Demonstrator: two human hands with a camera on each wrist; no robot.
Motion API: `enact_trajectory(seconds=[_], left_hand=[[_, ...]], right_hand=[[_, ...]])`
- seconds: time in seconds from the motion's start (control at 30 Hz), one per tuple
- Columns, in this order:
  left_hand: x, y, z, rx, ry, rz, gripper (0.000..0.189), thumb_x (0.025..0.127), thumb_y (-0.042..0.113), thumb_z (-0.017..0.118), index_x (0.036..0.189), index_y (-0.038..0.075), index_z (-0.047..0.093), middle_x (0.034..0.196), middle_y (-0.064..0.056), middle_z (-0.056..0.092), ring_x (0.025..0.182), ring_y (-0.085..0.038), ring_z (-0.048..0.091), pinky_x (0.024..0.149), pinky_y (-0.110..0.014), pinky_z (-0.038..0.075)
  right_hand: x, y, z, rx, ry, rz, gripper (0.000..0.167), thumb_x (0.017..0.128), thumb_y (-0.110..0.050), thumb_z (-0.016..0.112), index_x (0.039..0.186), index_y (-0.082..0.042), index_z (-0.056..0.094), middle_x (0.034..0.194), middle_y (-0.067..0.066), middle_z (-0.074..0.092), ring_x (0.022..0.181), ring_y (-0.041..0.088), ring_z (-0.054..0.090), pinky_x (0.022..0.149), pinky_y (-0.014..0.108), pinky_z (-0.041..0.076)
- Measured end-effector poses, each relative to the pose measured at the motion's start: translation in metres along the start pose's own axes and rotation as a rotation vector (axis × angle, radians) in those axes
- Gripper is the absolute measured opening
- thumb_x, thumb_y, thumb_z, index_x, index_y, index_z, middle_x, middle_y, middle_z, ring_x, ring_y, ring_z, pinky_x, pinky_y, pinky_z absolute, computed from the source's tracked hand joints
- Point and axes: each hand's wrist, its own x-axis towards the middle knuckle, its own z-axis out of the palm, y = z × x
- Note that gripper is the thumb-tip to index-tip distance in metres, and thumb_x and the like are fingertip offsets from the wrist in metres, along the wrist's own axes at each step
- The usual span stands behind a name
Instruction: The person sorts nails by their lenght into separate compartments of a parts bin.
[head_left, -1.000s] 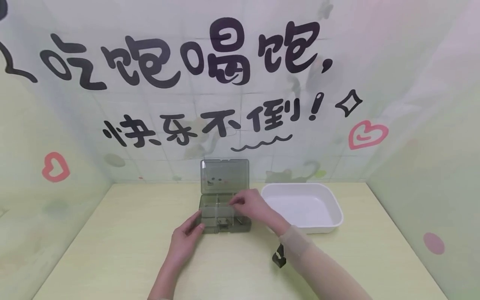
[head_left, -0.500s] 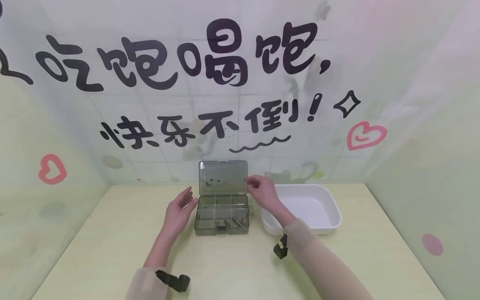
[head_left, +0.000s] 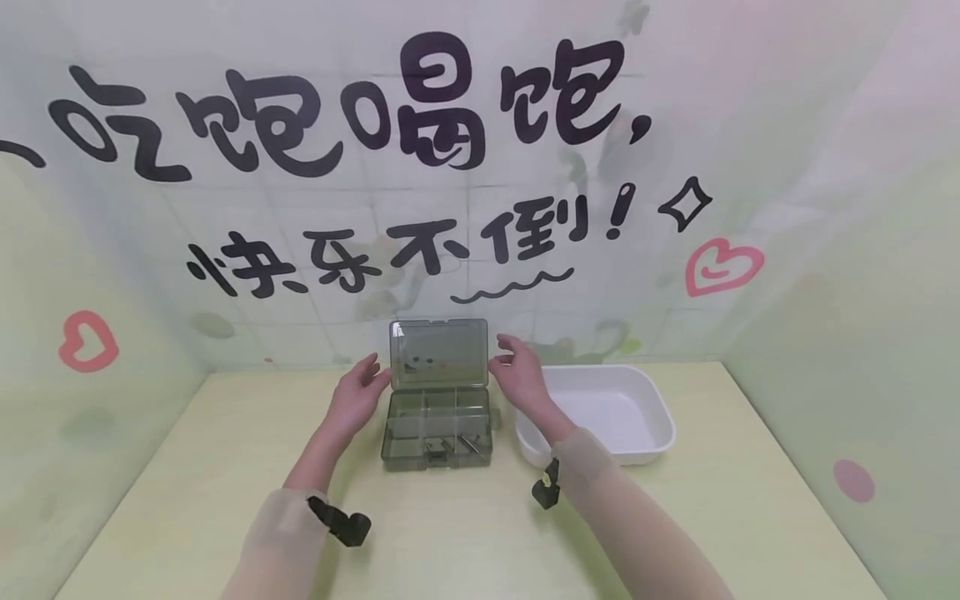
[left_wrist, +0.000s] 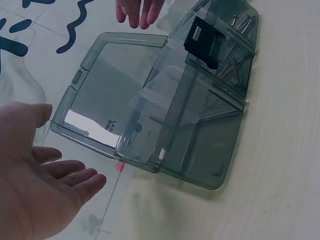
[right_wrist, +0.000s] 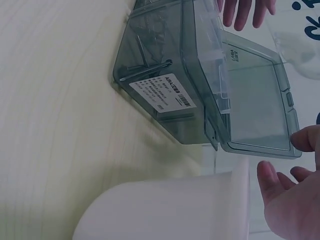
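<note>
A translucent grey-green compartment box (head_left: 402, 450) stands on the table with its hinged lid (head_left: 442, 346) raised. Several metal screws (head_left: 471, 445) lie in its front compartments, and the left wrist view shows threaded screws (left_wrist: 231, 72) through the wall. My left hand (head_left: 354, 400) is at the lid's left edge, fingers relaxed and spread, the thumb pointing at the lid. On the other side is my right hand (head_left: 521, 383), its thumb right at the lid's corner in the right wrist view and its other fingers loosely bent. Neither hand grips anything.
To the right of the box stands a white rectangular tray (head_left: 611, 417), partly behind my right forearm. A printed wall (head_left: 337, 200) rises just behind the lid. The box's right side bears a white label (right_wrist: 162, 93). Black wrist cameras (head_left: 341, 522) hang below both sleeves.
My left hand has left the box's front left side and moved up beside the lid. My right hand has risen from over the compartments to the lid's right edge.
</note>
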Motion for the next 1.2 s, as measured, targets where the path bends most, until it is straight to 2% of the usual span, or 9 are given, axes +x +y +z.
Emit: enact_trajectory(seconds=[0.17,0.33,0.5,0.67,0.8,1.0,1.1,1.2], left_hand=[[0.011,0.011,-0.001,-0.086,-0.037,-0.037,0.071,0.110,0.030,0.047,0.163,0.001,0.010,0.164,-0.030,0.020,0.149,-0.045,0.027,0.120,-0.055,0.033],[0.017,0.020,-0.002,-0.204,-0.073,-0.047,0.075,0.109,0.026,0.049,0.164,0.004,0.002,0.165,-0.030,0.015,0.151,-0.043,0.025,0.120,-0.053,0.035],[0.023,0.025,-0.002,-0.242,-0.084,-0.038,0.079,0.108,0.026,0.051,0.165,0.007,-0.001,0.165,-0.030,0.017,0.149,-0.043,0.029,0.120,-0.053,0.034],[0.024,0.026,0.000,-0.273,-0.086,-0.028,0.076,0.109,0.023,0.050,0.164,0.005,0.001,0.163,-0.031,0.022,0.148,-0.043,0.032,0.118,-0.055,0.037],[0.023,0.028,0.000,-0.273,-0.081,-0.032,0.075,0.109,0.021,0.050,0.165,0.006,0.002,0.163,-0.031,0.022,0.147,-0.043,0.032,0.118,-0.054,0.037],[0.019,0.033,0.002,-0.236,-0.089,-0.018,0.079,0.107,0.020,0.055,0.166,0.011,0.004,0.161,-0.033,0.021,0.145,-0.046,0.033,0.118,-0.056,0.036],[0.016,0.034,0.002,-0.204,-0.083,-0.003,0.081,0.105,0.021,0.058,0.166,0.013,0.005,0.161,-0.032,0.022,0.143,-0.046,0.036,0.118,-0.056,0.037],[0.012,0.034,0.003,-0.153,-0.050,0.000,0.080,0.104,0.025,0.059,0.166,0.014,0.009,0.159,-0.030,0.027,0.141,-0.045,0.039,0.117,-0.057,0.037]], right_hand=[[0.002,-0.003,0.003,0.000,-0.004,0.010,0.061,0.089,0.001,0.063,0.148,0.006,0.046,0.145,0.027,0.053,0.125,0.040,0.059,0.102,0.048,0.055],[0.008,-0.005,0.004,-0.019,-0.077,0.022,0.069,0.091,-0.003,0.064,0.155,0.002,0.038,0.149,0.028,0.049,0.129,0.042,0.056,0.106,0.050,0.052],[0.012,-0.010,0.002,-0.003,-0.139,0.044,0.076,0.094,-0.006,0.064,0.160,0.001,0.026,0.151,0.028,0.046,0.131,0.041,0.055,0.108,0.050,0.050],[0.009,-0.015,0.002,0.065,-0.155,0.085,0.083,0.096,-0.008,0.064,0.162,-0.001,0.015,0.155,0.027,0.042,0.136,0.041,0.050,0.113,0.052,0.044],[0.005,-0.015,0.003,0.133,-0.140,0.101,0.084,0.097,-0.009,0.064,0.162,-0.002,0.013,0.156,0.026,0.040,0.139,0.041,0.046,0.114,0.054,0.042],[-0.001,-0.015,0.007,0.207,-0.101,0.081,0.085,0.096,-0.010,0.063,0.162,0.000,0.011,0.156,0.027,0.040,0.139,0.042,0.046,0.114,0.054,0.042],[-0.003,-0.015,0.007,0.214,-0.080,0.067,0.081,0.096,-0.012,0.064,0.161,0.001,0.018,0.155,0.026,0.042,0.138,0.041,0.048,0.114,0.053,0.043],[-0.004,-0.015,0.007,0.210,-0.054,0.043,0.072,0.097,-0.013,0.064,0.158,0.002,0.029,0.151,0.025,0.047,0.135,0.040,0.051,0.112,0.051,0.046]])
